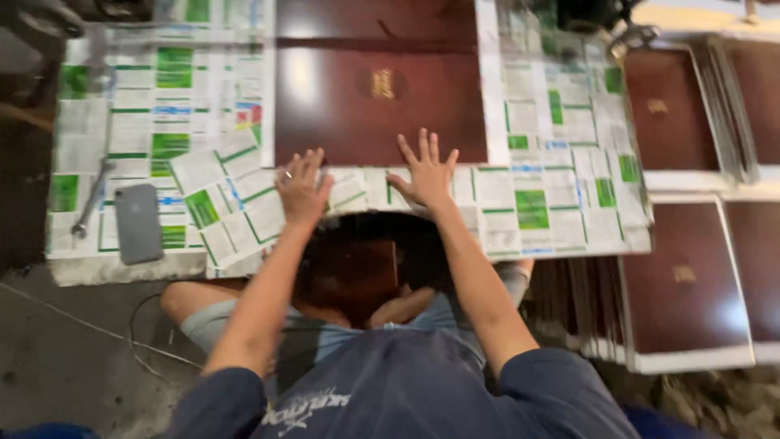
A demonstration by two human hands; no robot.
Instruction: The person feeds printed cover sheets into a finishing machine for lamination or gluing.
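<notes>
Knees and blue shirt sat closest, me cross-legged on the floor at the low desk. Both my hands lay flat on the newsprint sheets covering it. Left hand had its fingers spread wide, palm down on the paper, gripping nothing; a ring showed on one finger. Right hand was likewise splayed, fingertips touching the near edge of the maroon cover, holding nothing.

That cover lay flat in the desk's middle, gold emblem up, white border showing along its right side. A second dark board sat in my lap, under the desk edge, partly hidden.

Progress, as I judged it: plenty done already. Stacked maroon covers with white edges lay to my right, more beyond them. The one under my hands looked mid-step, being pressed or squared; I could not tell if its near border was folded yet. The lap board seemed untouched.

Phone and a metal tool lay at the desk's left, well apart from both hands.
</notes>
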